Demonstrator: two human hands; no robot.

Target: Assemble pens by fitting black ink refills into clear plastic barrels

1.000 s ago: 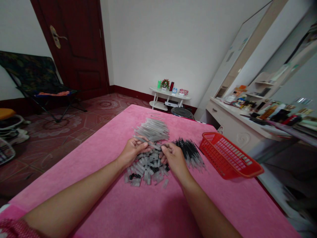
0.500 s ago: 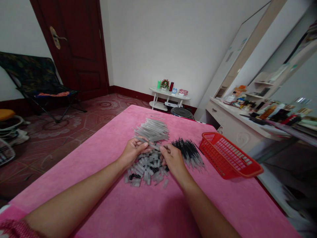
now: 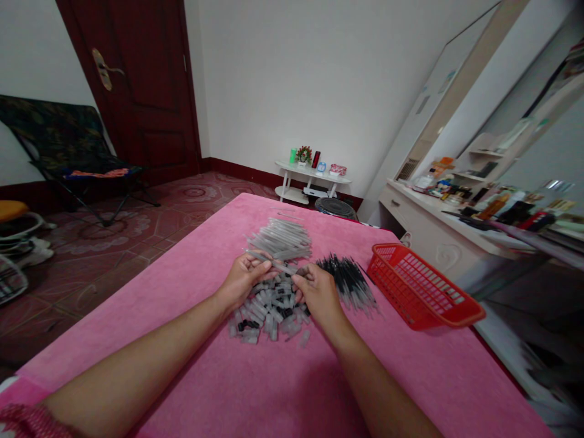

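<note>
My left hand [image 3: 244, 278] pinches a slim, translucent pen barrel [image 3: 283, 267], which runs slantwise between both hands. At the barrel's right end, the fingers of my right hand [image 3: 318, 289] are closed; whether they also hold a small part there is too small to tell. Just below my fingers lies a heap of translucent pen caps [image 3: 262, 307] with some small black pieces [image 3: 247, 325] among them. Beyond my hands is a pile of clear pen barrels [image 3: 280, 236]. Black pen refills [image 3: 347, 280] lie in a bundle right of my right hand.
A red plastic basket [image 3: 420, 286] stands on the right side of the pink-covered table [image 3: 196, 377]. Past the table's right edge is a dresser [image 3: 429, 225] crowded with bottles. A folding chair [image 3: 86, 164] and a low white stand [image 3: 314, 173] are farther off.
My right hand has shifted very slightly at the barrel's right end, and the barrel shows a little more clearly. The piles and basket stay as they were.
</note>
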